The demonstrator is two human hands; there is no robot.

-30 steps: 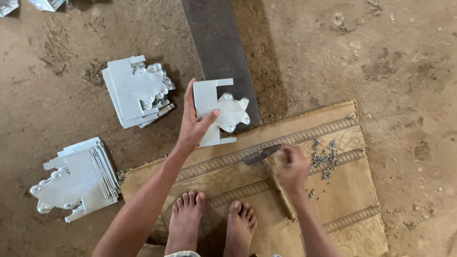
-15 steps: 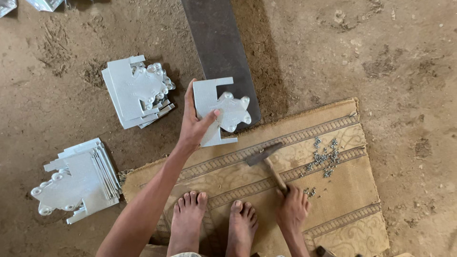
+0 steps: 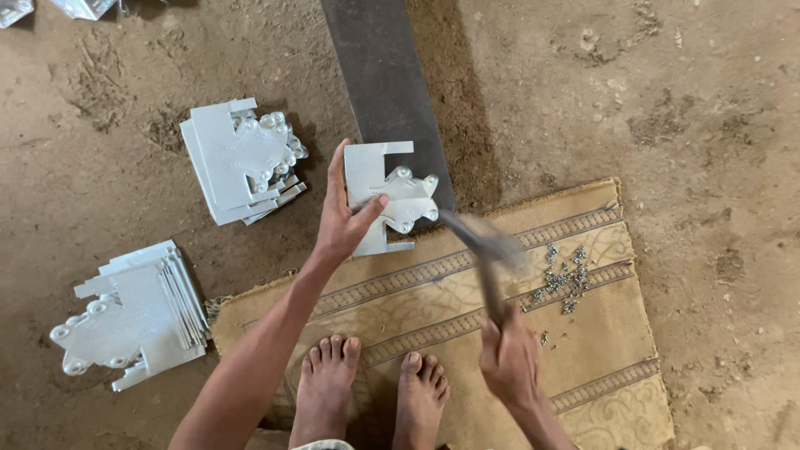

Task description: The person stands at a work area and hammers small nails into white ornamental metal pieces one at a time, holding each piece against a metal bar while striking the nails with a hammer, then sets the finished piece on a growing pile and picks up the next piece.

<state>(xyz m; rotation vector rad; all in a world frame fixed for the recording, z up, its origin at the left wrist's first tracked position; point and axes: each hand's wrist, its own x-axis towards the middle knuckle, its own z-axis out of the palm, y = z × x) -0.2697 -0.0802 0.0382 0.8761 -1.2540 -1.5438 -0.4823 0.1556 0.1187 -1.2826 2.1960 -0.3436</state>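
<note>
Packed dirt floor [image 3: 667,100]; patterned tan mat [image 3: 608,367]; dark metal bar [image 3: 383,92].

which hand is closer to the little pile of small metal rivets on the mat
Right. The right hand grips the hammer handle just below-left of the scattered small grey metal rivets. The left hand is farther off, holding the white cut-metal plate on the dark steel bar.

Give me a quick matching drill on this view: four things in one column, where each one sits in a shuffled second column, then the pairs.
Things
1. hammer
2. white metal bracket
3. small fasteners
4. bracket stack

Places
A. scattered on the mat
B. on the dirt floor, far left
C. gripped in the right hand
D. pinned on the dark bar by the left hand

Pairs: 1-C, 2-D, 3-A, 4-B
</note>
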